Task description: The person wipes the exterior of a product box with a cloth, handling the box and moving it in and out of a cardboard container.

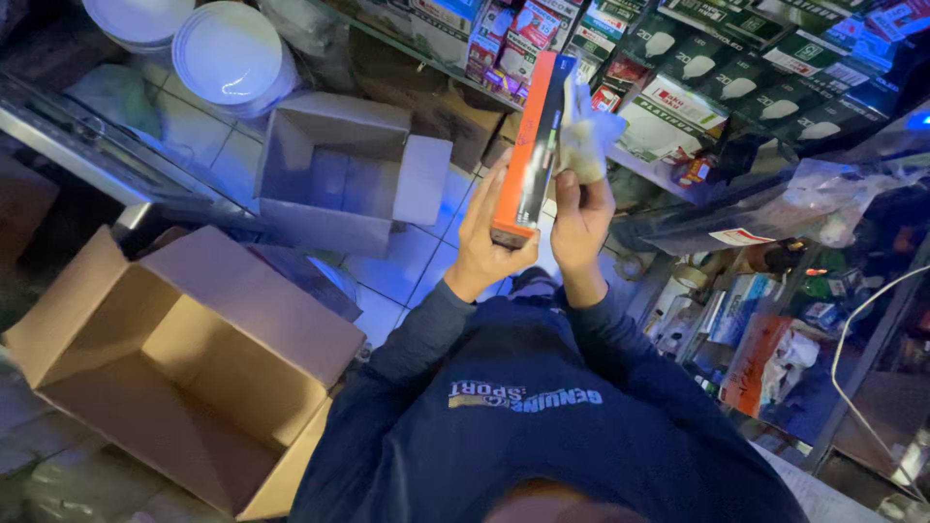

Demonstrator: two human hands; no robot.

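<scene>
Tall orange-and-black box (531,145) gripped upright by left hand (489,237) at lower end, raised before shelf of bulb cartons (717,82). Pale cloth (586,136) clenched in right hand (581,218), pressed against box side, seemingly for wiping. Open cardboard box (184,368) on floor below.

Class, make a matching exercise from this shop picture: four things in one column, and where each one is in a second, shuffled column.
1. long orange box
2. pale cloth
3. big brown carton
4. white plates

a. stacked at top left
b. open on the floor, lower left
c. in the right hand
d. in the left hand

Pairs: 1-d, 2-c, 3-b, 4-a
</scene>
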